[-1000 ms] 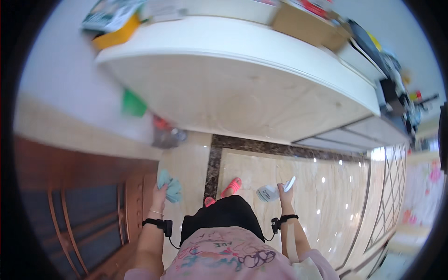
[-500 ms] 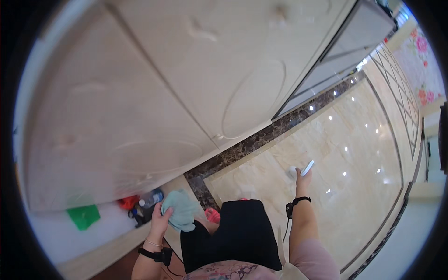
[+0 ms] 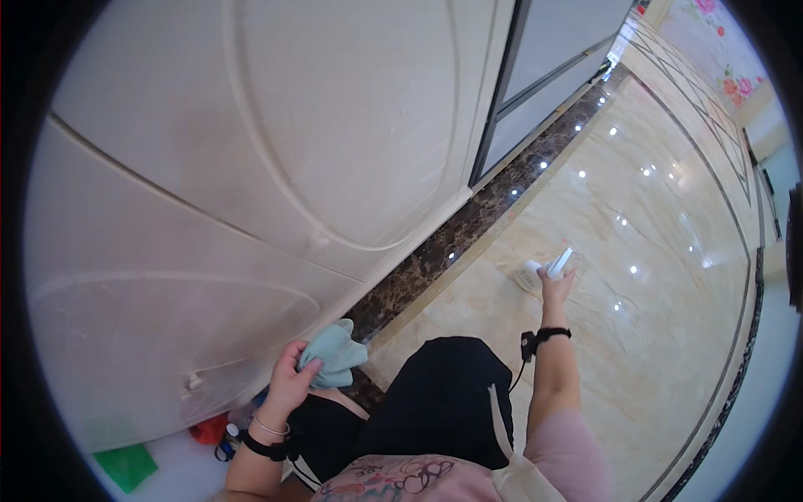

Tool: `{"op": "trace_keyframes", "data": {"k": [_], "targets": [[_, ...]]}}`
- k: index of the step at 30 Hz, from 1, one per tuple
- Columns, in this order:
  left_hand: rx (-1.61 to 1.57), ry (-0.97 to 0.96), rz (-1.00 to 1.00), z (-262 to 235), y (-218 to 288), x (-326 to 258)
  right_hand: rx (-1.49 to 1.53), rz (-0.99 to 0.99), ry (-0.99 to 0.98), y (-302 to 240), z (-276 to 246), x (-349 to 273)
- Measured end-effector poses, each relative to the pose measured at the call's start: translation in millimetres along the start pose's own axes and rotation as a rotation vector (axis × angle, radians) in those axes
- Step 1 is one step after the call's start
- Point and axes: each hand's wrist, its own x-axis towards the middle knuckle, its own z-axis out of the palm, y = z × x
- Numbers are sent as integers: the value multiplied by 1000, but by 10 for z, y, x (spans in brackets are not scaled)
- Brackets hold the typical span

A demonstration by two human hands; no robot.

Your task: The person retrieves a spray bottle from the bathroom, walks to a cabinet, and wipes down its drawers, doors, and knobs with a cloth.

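Within the half-curled left hand (image 3: 291, 376), a pale-green cloth (image 3: 336, 355) is pinched; within the closed right hand (image 3: 555, 288), a spray bottle (image 3: 529, 275) is held above the floor (image 3: 644, 335), possibly dropped if grip slackened.

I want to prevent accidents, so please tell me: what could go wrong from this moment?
1. The right hand holds the spray bottle over the glossy floor; any drips might make it slippery.
2. A thin cable hangs from the right wristband, so it could perhaps catch on something.
3. The left hand grips only part of the cloth; it might slip out.
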Motion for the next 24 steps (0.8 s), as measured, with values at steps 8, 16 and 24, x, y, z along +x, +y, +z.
{"op": "trace_keyframes", "data": {"k": [8,16,24], "targets": [[36,-178,152,462,931,-215,793,-103,-1105,-2275,-971,-2283],[1178,783,1379,-610,2816,-883,833,-516,-1035,-4437,-1434,-1558],[1786,1860,1013,-1969,4580,-1552,888,-1039,127,-6930,-1330,-367]]}}
